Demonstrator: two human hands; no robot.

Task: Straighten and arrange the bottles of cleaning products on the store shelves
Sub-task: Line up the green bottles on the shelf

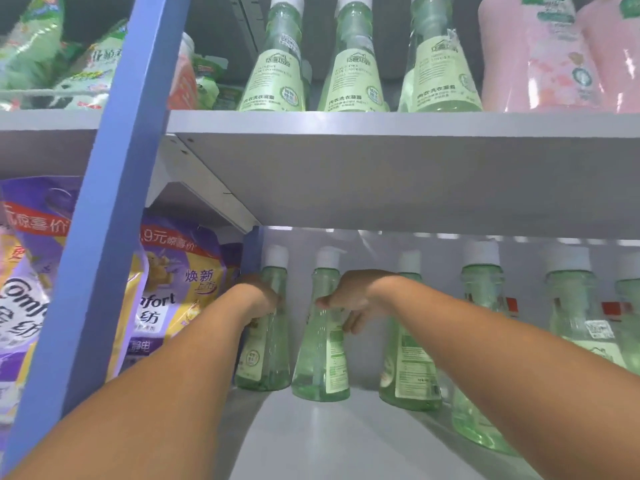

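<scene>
Hands on two green bottles, lower centre of frame.
Left hand (258, 299) grips leftmost bottle (265, 344); right hand (353, 303) grips second bottle (322, 351); probably liquid-heavy, smooth, best held at the narrow neck.

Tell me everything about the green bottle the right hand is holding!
The green bottle is see-through, plastic-looking, with a wide base narrowing to a thin neck and a white cap. It holds pale green liquid and has a light green label with small print on its right side. It stands on the lower shelf, leaning slightly, second from the left in its row. The right hand grips its neck, thumb in front, fingers curled round.
</scene>
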